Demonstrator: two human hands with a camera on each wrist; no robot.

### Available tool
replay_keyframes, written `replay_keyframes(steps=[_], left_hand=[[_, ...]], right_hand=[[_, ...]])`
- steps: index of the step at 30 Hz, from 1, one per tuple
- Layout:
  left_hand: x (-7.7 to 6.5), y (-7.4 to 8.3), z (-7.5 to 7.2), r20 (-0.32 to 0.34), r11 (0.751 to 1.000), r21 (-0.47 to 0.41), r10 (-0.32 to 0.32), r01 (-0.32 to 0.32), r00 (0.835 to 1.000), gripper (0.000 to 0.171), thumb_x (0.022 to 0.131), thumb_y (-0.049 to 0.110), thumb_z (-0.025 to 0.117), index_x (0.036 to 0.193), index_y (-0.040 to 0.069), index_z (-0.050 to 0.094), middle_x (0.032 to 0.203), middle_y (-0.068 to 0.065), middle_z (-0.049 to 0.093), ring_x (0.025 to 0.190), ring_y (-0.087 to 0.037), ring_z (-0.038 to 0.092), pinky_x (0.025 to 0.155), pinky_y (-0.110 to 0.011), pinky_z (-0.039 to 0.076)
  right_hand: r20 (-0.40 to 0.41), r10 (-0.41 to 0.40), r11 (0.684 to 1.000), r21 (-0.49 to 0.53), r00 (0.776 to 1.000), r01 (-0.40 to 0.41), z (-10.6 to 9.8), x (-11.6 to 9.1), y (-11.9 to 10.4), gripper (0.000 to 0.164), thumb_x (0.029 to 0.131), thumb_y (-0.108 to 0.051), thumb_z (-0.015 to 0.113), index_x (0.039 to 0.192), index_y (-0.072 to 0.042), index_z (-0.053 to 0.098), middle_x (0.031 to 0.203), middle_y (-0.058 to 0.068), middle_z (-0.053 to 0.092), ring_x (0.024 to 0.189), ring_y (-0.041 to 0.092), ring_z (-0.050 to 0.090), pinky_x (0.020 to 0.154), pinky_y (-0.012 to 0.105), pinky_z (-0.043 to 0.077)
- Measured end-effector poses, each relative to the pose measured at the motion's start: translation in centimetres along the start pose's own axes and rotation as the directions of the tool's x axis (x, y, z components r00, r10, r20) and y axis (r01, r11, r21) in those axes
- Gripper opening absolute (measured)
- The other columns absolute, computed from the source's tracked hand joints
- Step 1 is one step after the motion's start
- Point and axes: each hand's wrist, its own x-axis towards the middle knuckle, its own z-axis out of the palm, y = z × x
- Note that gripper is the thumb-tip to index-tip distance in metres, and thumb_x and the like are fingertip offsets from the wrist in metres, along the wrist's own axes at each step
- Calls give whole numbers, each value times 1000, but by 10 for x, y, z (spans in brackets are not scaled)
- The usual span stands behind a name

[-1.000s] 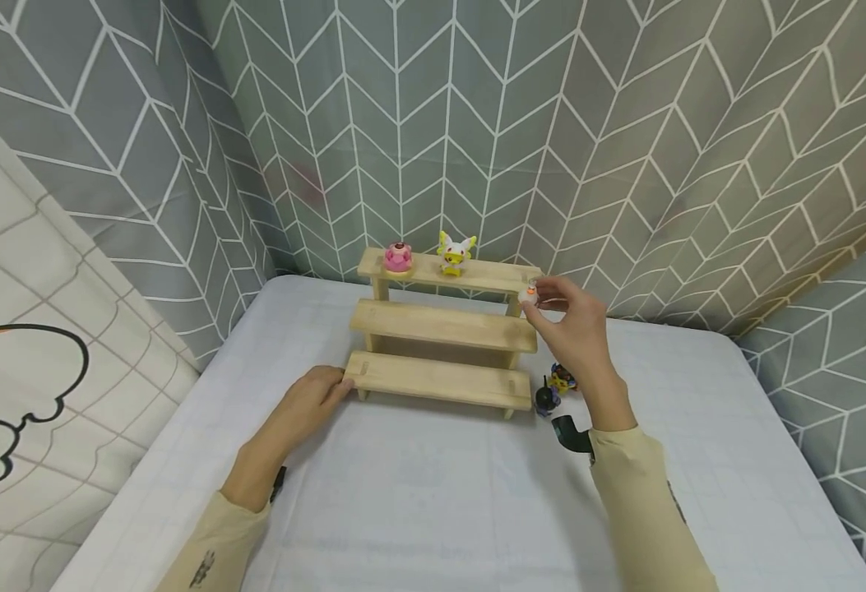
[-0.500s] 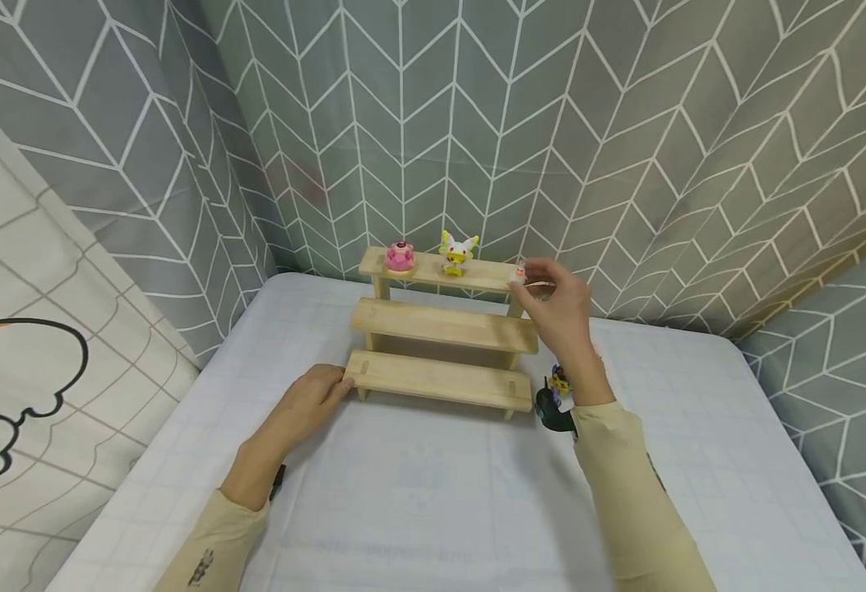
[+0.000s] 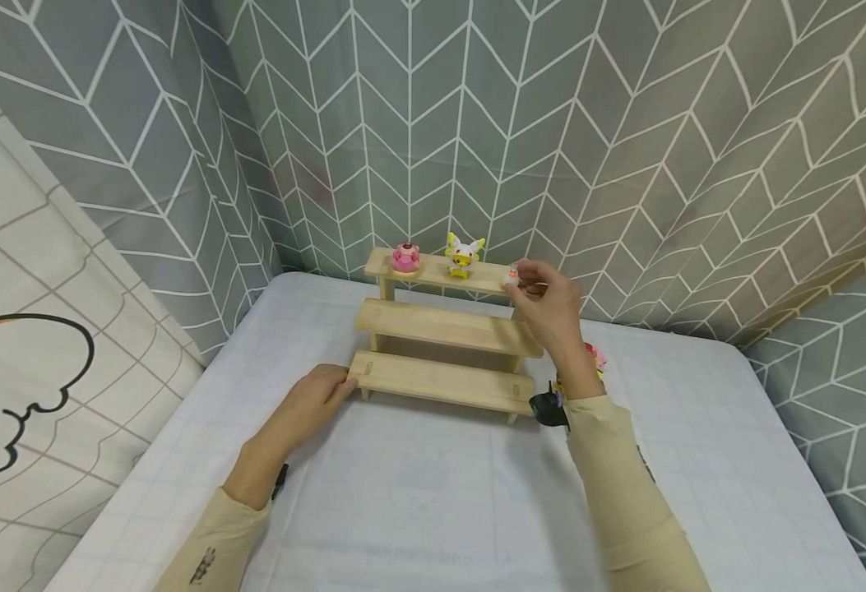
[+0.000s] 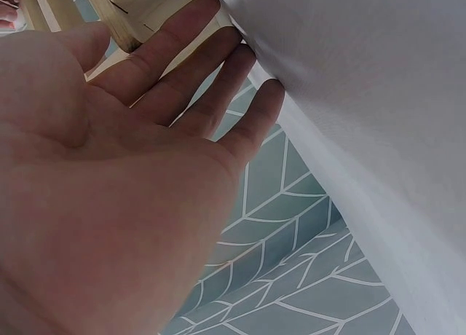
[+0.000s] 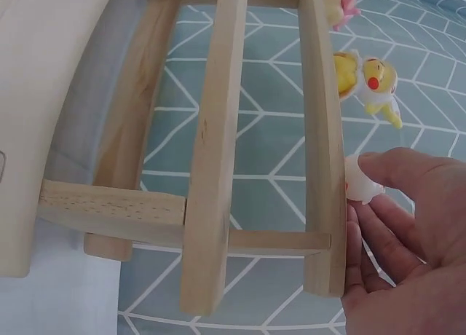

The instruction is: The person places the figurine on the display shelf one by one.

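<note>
A three-tier wooden display shelf [image 3: 443, 380] stands on the white-covered table. My left hand [image 3: 312, 396] rests at the left end of its lowest tier; in the left wrist view the fingers [image 4: 182, 80] lie loosely extended beside the wood. At the top tier's right end, my right hand [image 3: 553, 304] pinches a small white figurine [image 5: 362, 180] between thumb and fingers, its base right at the board. Along the same tier are a pink figurine [image 3: 406, 258] at the left and a yellow figurine with a white hood [image 3: 461, 256] near the middle.
More small figurines, one with a pink top [image 3: 595, 358], stand on the table right of the shelf, partly hidden behind my right forearm. A grey patterned curtain [image 3: 418, 123] hangs close behind the table.
My right hand has moved left with the white figurine, from beside the top tier's right end to over that tier. The left hand stays at the lowest tier.
</note>
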Motion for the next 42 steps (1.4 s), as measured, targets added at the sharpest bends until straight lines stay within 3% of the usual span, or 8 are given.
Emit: replay_keyframes(steps=[8, 17, 22, 29, 34, 42], left_hand=[[1, 2, 0, -5, 1000, 3, 5, -5, 1000, 21, 110, 19, 58, 104, 4, 71, 117, -19, 72, 118, -36, 66, 102, -54, 53], [0, 3, 0, -14, 1000, 4, 16, -16, 1000, 20, 110, 18, 58, 103, 5, 72, 115, -17, 72, 116, -36, 66, 101, -55, 53], [0, 3, 0, -14, 1000, 11, 14, -14, 1000, 21, 110, 19, 58, 106, 2, 71, 117, -20, 72, 117, -37, 66, 101, -55, 54], [0, 2, 1, -11, 1000, 1, 10, -10, 1000, 22, 110, 18, 58, 108, 1, 71, 118, -20, 72, 117, -37, 66, 101, -55, 54], [0, 3, 1, -23, 1000, 11, 18, -17, 1000, 21, 110, 18, 58, 105, 2, 71, 115, -18, 72, 114, -36, 66, 99, -55, 54], [1, 4, -1, -20, 1000, 19, 18, -17, 1000, 23, 110, 18, 57, 109, 1, 71, 116, -19, 71, 115, -37, 66, 100, -55, 54]], right_hand=[[14, 7, 1000, -6, 1000, -7, -2, 2, 2, 29, 95, -5, 78, 122, 2, 73, 111, 22, 76, 101, 31, 74, 78, 7, 50], [18, -13, 999, 42, 1000, 13, -3, -3, 8, 35, 93, -7, 81, 126, 1, 72, 115, 20, 75, 104, 31, 72, 87, 16, 55], [-73, -55, 997, 43, 996, 58, -1, -12, 10, 33, 91, -7, 82, 123, 0, 73, 113, 17, 77, 101, 29, 72, 87, 19, 54], [-254, -57, 997, 38, 966, 69, 4, -24, 6, 30, 92, -5, 79, 120, 3, 72, 110, 18, 77, 103, 29, 72, 92, 28, 57], [-291, -38, 998, 37, 956, 51, -1, -35, 5, 30, 93, -7, 79, 120, 1, 73, 110, 16, 76, 102, 27, 72, 91, 33, 59], [-319, 15, 997, 70, 948, 8, 3, -73, 21, 17, 94, -4, 77, 111, -2, 76, 99, 9, 78, 95, 19, 69, 83, 18, 58]])
